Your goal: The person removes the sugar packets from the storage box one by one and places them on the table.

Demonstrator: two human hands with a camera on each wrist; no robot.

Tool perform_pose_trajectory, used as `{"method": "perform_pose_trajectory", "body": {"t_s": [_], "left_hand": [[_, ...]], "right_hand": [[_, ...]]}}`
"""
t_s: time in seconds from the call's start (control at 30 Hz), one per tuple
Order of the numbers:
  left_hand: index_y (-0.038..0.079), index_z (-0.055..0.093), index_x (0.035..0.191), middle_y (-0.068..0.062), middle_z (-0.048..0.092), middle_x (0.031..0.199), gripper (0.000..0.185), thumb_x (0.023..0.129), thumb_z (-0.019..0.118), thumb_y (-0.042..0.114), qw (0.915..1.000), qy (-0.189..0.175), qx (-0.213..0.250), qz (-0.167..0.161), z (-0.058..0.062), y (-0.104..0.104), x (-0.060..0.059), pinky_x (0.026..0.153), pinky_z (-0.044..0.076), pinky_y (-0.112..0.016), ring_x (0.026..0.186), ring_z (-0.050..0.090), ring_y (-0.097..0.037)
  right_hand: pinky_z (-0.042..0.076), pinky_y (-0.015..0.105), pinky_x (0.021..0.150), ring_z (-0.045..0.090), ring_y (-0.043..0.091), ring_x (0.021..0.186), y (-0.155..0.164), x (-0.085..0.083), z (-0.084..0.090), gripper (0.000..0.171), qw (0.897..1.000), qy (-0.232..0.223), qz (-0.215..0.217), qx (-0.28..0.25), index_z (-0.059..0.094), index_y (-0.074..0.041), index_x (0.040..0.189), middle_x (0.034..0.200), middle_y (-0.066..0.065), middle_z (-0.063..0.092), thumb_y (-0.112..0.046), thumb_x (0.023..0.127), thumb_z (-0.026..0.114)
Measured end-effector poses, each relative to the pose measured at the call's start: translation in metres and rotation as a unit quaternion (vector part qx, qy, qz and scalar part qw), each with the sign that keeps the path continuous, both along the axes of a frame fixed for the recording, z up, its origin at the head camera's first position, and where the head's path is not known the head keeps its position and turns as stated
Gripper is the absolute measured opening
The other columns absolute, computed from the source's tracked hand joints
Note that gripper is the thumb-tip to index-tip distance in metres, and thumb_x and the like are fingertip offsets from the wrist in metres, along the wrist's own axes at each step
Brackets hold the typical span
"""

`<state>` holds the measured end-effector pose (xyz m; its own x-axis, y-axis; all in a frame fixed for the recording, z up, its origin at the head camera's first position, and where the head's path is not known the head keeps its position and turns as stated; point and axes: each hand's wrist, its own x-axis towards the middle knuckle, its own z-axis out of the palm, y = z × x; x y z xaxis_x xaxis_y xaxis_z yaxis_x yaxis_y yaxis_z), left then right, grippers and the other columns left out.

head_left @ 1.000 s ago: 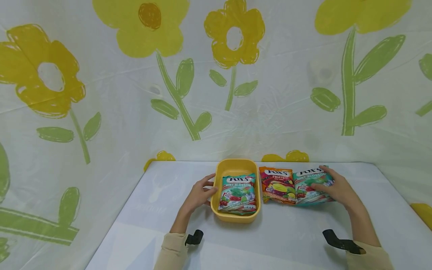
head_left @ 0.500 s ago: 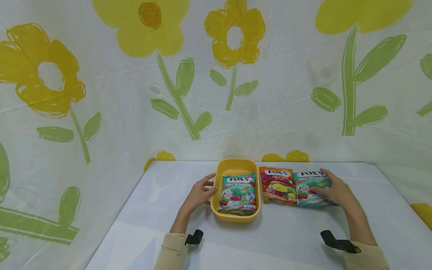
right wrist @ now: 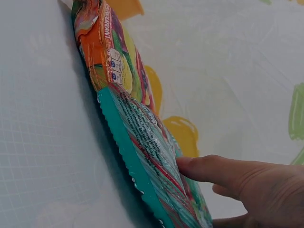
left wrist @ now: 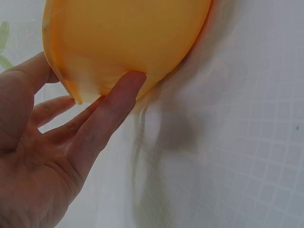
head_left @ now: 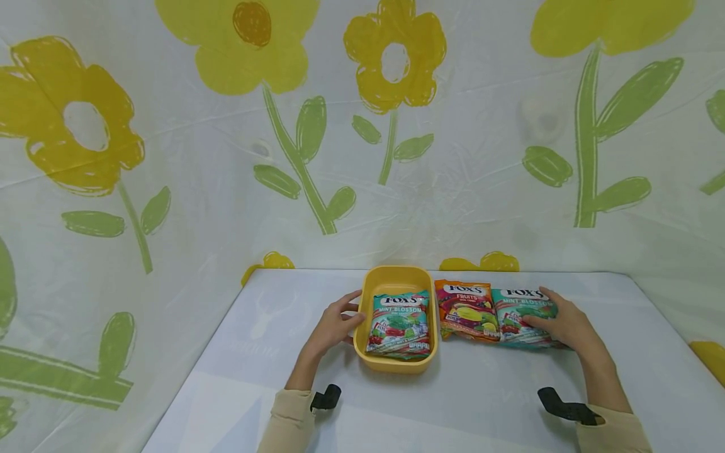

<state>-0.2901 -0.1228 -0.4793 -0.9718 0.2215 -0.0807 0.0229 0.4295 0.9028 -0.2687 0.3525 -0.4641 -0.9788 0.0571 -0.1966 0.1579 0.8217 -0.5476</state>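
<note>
In the head view, a yellow plastic tub point(head_left: 396, 366) holds a teal Fox's Mint Blossom candy bag point(head_left: 399, 327). My left hand point(head_left: 334, 324) touches the tub's left side with fingers spread and fairly straight; the left wrist view shows fingertips against its yellow wall point(left wrist: 128, 38). To the tub's right lies an orange Fox's Fruits candy bag point(head_left: 467, 314). Beside and touching it is a second teal Mint Blossom bag point(head_left: 515, 324). My right hand point(head_left: 569, 321) holds this bag by its right side, thumb on its front point(right wrist: 156, 152); some fingers are partly hidden.
A white table point(head_left: 470, 402) lies under everything. Behind it hangs a pale curtain point(head_left: 464, 157) printed with yellow flowers and green stems. Black wrist mounts point(head_left: 326, 397) sit near both sleeves.
The right-hand Mint Blossom bag has come down slightly and now lies level beside the orange bag. The right hand moved a little with it. The left hand and tub stayed still.
</note>
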Motion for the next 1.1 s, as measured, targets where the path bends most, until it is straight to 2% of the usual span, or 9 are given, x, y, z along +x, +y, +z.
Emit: {"method": "perform_pose_trajectory", "body": {"t_s": [0.63,0.9,1.1], "left_hand": [[0.024,0.043,0.148,-0.02,0.057,0.134,0.059,0.094,0.064,0.024,1.0,-0.006,0.004,-0.003,0.001,-0.001,0.001,0.059,0.062,-0.038,0.099,0.067,-0.026],[0.024,0.042,0.149,-0.02,0.057,0.135,0.06,0.094,0.065,0.026,0.9999,-0.005,0.009,-0.005,-0.001,-0.001,-0.001,0.058,0.062,-0.038,0.1,0.067,-0.027],[0.025,0.042,0.149,-0.019,0.057,0.135,0.059,0.094,0.064,0.026,1.0,-0.007,0.001,-0.005,0.0,0.0,-0.002,0.058,0.062,-0.036,0.099,0.067,-0.025]], "right_hand": [[0.034,0.077,0.1,0.025,0.066,0.128,-0.001,0.0,0.0,0.098,1.0,-0.013,0.009,0.018,0.013,0.008,0.151,0.144,0.048,0.019,-0.058,0.092,0.055],[0.034,0.078,0.099,0.024,0.068,0.128,-0.003,0.003,0.007,0.096,0.999,-0.024,0.02,0.024,0.015,0.01,0.15,0.143,0.048,0.02,-0.059,0.094,0.052],[0.034,0.079,0.097,0.025,0.069,0.127,-0.007,0.007,0.015,0.091,0.999,-0.009,0.005,0.035,0.022,0.011,0.148,0.143,0.048,0.023,-0.057,0.095,0.05]]}}
